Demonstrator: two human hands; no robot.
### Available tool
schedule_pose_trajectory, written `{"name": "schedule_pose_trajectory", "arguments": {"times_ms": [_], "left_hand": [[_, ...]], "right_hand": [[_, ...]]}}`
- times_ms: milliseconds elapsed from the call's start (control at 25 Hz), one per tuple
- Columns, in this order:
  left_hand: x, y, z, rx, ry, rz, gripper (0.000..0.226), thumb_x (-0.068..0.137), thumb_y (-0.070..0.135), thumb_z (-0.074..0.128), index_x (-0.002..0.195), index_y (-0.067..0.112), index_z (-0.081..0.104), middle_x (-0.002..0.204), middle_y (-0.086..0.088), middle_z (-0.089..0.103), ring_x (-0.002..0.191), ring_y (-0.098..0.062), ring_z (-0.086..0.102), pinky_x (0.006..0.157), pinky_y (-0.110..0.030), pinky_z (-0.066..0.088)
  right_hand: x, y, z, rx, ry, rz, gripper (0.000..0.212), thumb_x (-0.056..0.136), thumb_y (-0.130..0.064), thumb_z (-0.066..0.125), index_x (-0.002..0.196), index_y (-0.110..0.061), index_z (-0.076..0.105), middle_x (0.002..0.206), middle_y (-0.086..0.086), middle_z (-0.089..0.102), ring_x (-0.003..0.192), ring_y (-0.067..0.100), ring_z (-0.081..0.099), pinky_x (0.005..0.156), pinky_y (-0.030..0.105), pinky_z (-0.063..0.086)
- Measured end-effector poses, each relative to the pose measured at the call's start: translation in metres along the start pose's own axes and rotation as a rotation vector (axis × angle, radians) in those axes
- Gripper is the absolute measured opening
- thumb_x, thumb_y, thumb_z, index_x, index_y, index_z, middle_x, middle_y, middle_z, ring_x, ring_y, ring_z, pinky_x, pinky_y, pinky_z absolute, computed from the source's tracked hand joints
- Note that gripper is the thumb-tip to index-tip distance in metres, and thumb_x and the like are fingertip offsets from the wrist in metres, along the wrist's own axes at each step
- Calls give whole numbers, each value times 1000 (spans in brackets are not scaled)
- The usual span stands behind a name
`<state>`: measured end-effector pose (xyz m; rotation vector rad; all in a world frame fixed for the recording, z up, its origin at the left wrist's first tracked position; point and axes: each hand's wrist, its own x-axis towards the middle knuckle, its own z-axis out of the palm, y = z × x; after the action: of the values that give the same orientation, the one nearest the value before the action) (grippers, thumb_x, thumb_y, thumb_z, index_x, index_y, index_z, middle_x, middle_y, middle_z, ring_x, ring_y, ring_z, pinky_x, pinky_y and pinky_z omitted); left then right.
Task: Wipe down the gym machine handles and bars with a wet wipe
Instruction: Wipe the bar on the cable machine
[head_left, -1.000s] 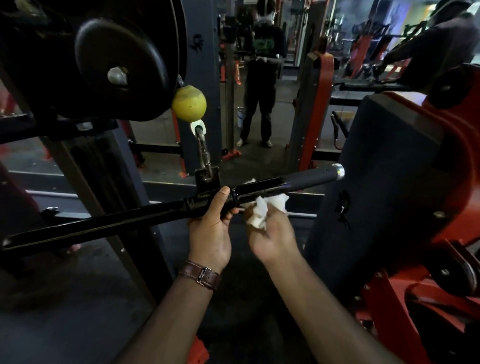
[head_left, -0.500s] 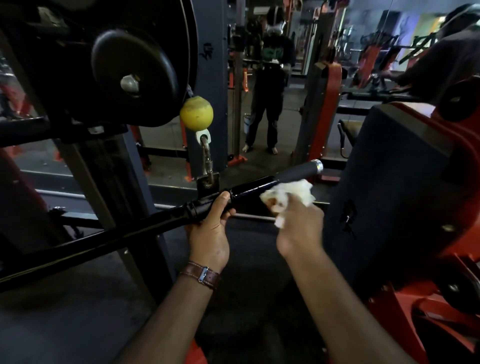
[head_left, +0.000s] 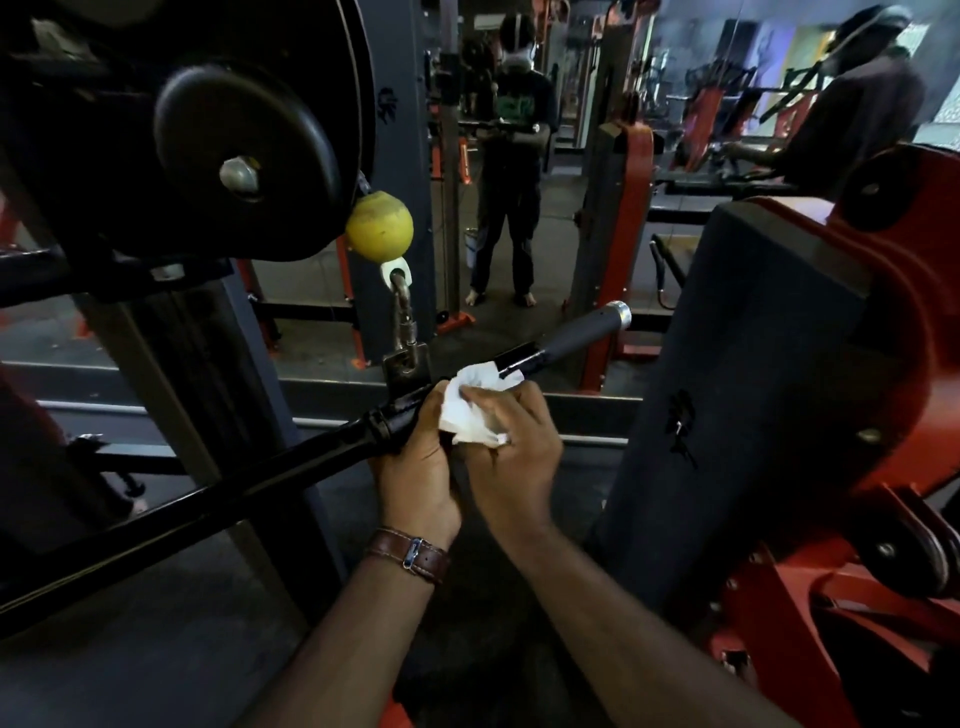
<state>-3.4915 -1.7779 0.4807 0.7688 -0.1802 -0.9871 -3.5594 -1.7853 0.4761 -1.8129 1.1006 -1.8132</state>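
Note:
A long black pull bar (head_left: 218, 493) hangs from a carabiner (head_left: 404, 325) under a yellow ball (head_left: 380, 232). It slopes up to the right and ends in a dark grip with a silver cap (head_left: 582, 328). My left hand (head_left: 415, 467), with a brown watch strap at the wrist, grips the bar just right of its centre joint. My right hand (head_left: 514, 447) presses a crumpled white wet wipe (head_left: 475, 402) around the bar, touching my left hand. The bar under the wipe is hidden.
A big black weight plate (head_left: 244, 156) looms at the upper left. A dark pad on a red frame (head_left: 753, 389) stands close on the right. One person stands ahead (head_left: 514, 171), and another bends over at the far right (head_left: 857, 104).
My right hand slid the wipe out toward the grip end, then back down the bar until it meets my left hand. The left hand kept its grip on the bar.

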Motion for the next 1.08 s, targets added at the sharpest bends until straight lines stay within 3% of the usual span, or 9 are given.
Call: {"name": "schedule_pose_trajectory", "arguments": {"times_ms": [160,240,360,520,640,760,840,960,1080], "left_hand": [[0,2,-5,36,-50,80,13,84,3,73,94,11,69,88,5,74,84,-7,69,70,-25,51],[-5,1,-4,28,-61,60,22,80,5,75,102,9,71,95,0,75,88,-11,70,72,-28,55],[-12,-3,2,14,-93,-51,17,86,6,69,100,12,77,99,-5,77,89,-17,73,75,-31,60],[-14,-3,12,-12,-75,-12,39,84,11,74,122,12,66,113,1,74,102,-13,71,76,-24,56],[-10,-7,11,-15,-54,27,43,80,7,77,121,12,62,108,4,72,97,-11,67,72,-21,56],[-12,-6,9,-18,-48,35,59,72,15,80,128,5,62,119,-5,71,106,-17,68,84,-27,56],[-9,-5,8,-37,-42,46,47,78,10,77,123,6,63,112,-3,72,100,-15,69,77,-24,56],[-10,-6,8,-28,-25,28,21,82,5,75,98,12,66,89,6,73,81,-7,68,66,-20,55],[-17,-6,8,13,-27,-8,19,80,14,76,98,14,71,94,3,77,89,-12,72,80,-27,56]], "right_hand": [[31,18,-25,19,272,287,40,67,11,70,95,-17,73,97,6,62,88,14,63,74,14,50],[24,12,-22,-94,159,70,37,68,11,76,99,-9,74,100,6,62,89,11,61,75,9,45],[9,8,-15,-215,-147,-250,40,69,4,80,108,-4,73,105,8,65,95,15,61,77,23,52],[42,25,-37,-553,-234,-426,36,80,-10,73,116,-9,71,124,9,62,105,27,54,79,29,52],[63,24,-46,-759,-176,-201,44,76,-7,76,119,-12,69,127,9,62,109,30,51,80,36,56],[47,9,-28,-649,-350,-360,33,83,-18,62,114,-11,70,118,6,67,101,25,53,78,29,47],[57,16,-34,-653,-414,-424,35,82,-22,57,111,-12,72,114,4,68,98,24,52,76,28,43],[81,33,-53,-781,-218,-242,22,81,-12,63,102,-15,72,105,3,67,97,24,49,76,28,38],[49,9,-24,-674,-320,-209,25,85,-16,56,105,-14,71,108,4,65,102,23,47,81,29,39]]}}
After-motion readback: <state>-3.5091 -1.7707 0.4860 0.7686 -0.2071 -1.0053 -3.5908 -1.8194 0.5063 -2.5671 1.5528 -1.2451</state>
